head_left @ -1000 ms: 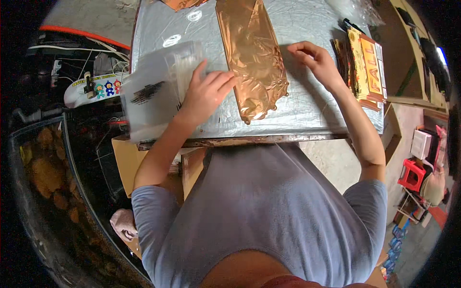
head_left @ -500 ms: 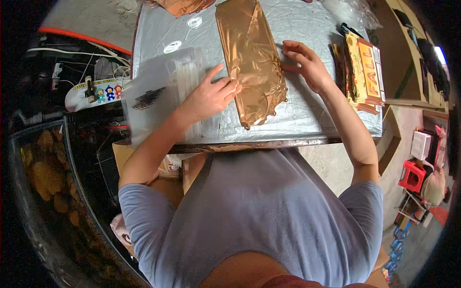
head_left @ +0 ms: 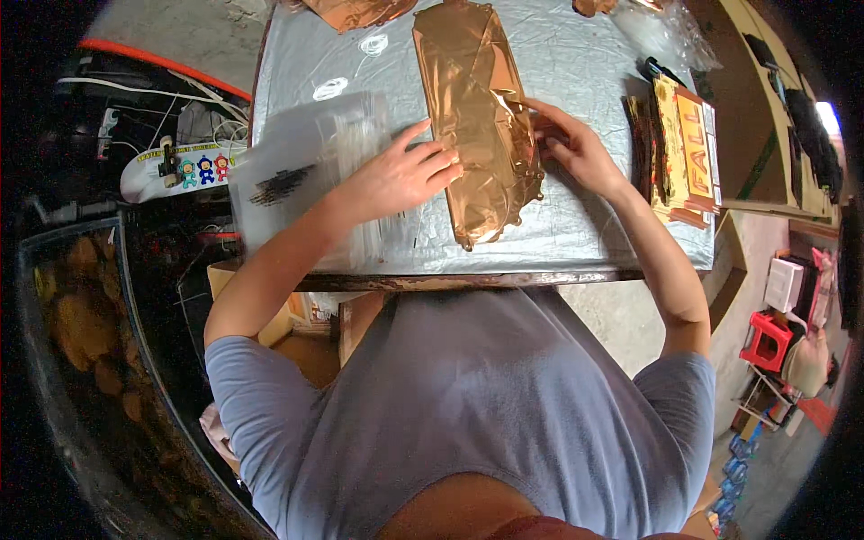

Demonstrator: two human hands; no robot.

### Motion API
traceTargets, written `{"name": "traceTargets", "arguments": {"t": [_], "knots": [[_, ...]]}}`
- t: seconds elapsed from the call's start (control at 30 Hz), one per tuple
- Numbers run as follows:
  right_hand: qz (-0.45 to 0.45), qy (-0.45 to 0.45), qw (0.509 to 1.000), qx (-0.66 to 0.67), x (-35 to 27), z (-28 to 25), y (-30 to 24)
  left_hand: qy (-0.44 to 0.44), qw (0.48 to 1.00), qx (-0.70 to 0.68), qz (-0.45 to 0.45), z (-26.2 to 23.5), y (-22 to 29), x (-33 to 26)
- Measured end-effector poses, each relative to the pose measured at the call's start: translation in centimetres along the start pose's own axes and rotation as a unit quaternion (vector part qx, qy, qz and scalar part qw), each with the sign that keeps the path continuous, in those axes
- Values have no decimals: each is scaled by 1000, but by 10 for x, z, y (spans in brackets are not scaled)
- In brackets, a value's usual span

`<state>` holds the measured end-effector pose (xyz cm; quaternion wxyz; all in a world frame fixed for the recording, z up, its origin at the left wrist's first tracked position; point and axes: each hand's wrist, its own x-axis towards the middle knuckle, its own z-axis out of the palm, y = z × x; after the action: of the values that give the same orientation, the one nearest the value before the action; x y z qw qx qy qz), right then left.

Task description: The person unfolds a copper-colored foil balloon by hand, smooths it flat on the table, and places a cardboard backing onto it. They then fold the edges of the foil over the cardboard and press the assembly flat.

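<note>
A flat, shiny copper-coloured foil balloon (head_left: 481, 117) lies lengthwise on the table, its lower end edged with small tabs. My left hand (head_left: 409, 175) rests along its left side, fingers stretched out and fingertips on the foil. On the opposite side, my right hand (head_left: 576, 148) touches the right edge with its extended index finger; the other fingers are loosely bent and partly hidden. Beside my left forearm is a stack of clear plastic bags (head_left: 297, 171) with dark printing, partly covered by that arm.
White coils of thin ribbon (head_left: 330, 88) lie beyond the bags. More copper foil (head_left: 364, 11) is at the far edge. Right of my right hand are stacked printed cards (head_left: 670, 153), a black pen (head_left: 661, 69) and crumpled clear plastic (head_left: 661, 36). The silvery covered table (head_left: 576, 243) ends near my body.
My right hand has come in to touch the foil's right edge, where it was apart before. My left fingers have spread further over the left side. The view has shifted slightly.
</note>
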<state>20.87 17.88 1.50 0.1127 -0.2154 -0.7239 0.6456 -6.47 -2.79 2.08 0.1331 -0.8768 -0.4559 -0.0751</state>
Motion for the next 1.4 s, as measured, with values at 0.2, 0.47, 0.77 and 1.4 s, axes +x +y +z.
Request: {"name": "traceTargets", "arguments": {"t": [0.2,0.47,0.77,1.4], "knots": [[-237,57,861,-446,9,1,-2,6,1000,6,16,1,-4,-2],[-251,45,769,-587,9,2,3,30,998,61,1,-2,-8,1],[-338,-16,647,-683,16,-2,3,50,993,104,14,-4,-17,-1],[-268,38,707,-653,-18,2,-21,32,999,8,0,-11,-8,-4]]}}
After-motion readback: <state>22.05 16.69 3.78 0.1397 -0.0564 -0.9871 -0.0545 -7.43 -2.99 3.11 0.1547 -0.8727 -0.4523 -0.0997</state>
